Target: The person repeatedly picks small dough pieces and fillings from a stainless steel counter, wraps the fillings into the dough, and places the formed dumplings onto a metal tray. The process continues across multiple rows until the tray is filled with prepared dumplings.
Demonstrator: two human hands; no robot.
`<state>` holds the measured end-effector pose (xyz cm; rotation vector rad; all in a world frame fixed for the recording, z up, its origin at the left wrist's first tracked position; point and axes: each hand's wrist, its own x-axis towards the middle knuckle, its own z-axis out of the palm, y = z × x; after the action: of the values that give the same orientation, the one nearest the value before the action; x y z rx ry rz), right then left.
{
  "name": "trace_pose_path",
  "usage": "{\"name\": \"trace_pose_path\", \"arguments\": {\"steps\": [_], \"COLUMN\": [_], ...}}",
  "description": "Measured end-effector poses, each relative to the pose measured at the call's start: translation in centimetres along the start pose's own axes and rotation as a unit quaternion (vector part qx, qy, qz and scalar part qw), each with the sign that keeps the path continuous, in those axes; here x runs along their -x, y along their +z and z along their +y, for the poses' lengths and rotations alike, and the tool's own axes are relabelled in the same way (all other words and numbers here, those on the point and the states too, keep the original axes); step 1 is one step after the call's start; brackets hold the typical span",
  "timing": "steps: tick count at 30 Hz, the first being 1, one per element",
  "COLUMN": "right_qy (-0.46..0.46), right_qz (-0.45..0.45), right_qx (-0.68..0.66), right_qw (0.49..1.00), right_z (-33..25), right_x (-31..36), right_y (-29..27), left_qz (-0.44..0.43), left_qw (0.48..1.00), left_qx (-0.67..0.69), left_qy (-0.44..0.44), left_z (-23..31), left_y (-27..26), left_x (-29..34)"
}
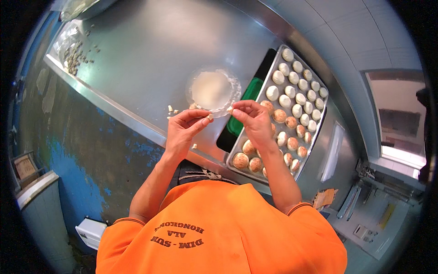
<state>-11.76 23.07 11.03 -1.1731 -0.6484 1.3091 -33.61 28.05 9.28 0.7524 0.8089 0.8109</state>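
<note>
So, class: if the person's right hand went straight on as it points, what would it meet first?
Probably the round bowl, though depth is unclear: the right hand might pass above its rim.

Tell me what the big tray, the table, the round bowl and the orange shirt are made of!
The tray: metal, it seems, smooth and silvery-grey with a thin raised rim. The table: probably steel, since it is silvery and throws back blurry light. The round bowl: shiny and see-through at its rim, perhaps plastic, though it could be glass. The orange shirt: matte cloth, shown by its soft folds.
</note>
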Motion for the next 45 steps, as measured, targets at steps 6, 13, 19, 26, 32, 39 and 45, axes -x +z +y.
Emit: {"name": "trace_pose_path", "arguments": {"steps": [6, 13, 19, 26, 32, 39, 45], "right_qy": [-0.169, -0.278, -0.277, -0.284, -0.275, -0.158, -0.167], "right_qz": [0.014, 0.050, 0.115, 0.147, 0.154, 0.254, 0.229], "right_qx": [0.138, 0.289, 0.312, 0.338, 0.351, 0.367, 0.358], "right_qw": [0.976, 0.915, 0.902, 0.885, 0.882, 0.881, 0.890], "right_z": [-3.8, -5.5, -6.2, -6.9, -6.8, -4.9, -3.8], "right_x": [6.4, 10.0, 12.8, 14.2, 13.9, 8.5, 4.7], "right_y": [0.5, -2.4, -5.4, -9.6, -14.2, -23.2, -25.7], "left_qz": [-0.093, -0.151, -0.171, -0.170, -0.167, -0.122, -0.172], "left_qw": [0.995, 0.988, 0.984, 0.983, 0.983, 0.854, 0.741], "left_qx": [0.047, 0.026, 0.018, 0.013, -0.042, -0.480, -0.602], "left_qy": [-0.007, -0.028, -0.050, -0.072, -0.064, 0.158, 0.243], "left_z": [0.3, -1.3, -3.1, -5.4, -7.3, -9.2, -11.8], "left_y": [5.4, 9.8, 13.1, 17.2, 20.2, 21.4, 21.6], "left_x": [1.1, 2.2, 2.5, 2.2, 0.8, -10.0, -17.4]}}
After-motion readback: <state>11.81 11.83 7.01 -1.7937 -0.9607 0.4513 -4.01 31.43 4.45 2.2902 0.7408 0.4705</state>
